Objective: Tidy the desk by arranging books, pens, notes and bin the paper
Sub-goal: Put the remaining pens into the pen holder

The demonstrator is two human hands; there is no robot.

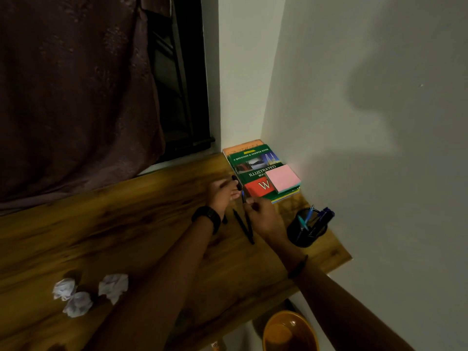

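desk [141,239]: books [255,171], pens [243,225], paper balls [112,287].

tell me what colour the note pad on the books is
Pink, lying on the green book's corner; the note pad shows best in the head view.

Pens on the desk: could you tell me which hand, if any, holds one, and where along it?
Left hand grips a black pen near its end; right hand pinches another pen near its upper end.

Both hands' grip on pens [244,224], stacked books [255,171], crumpled paper [114,287]
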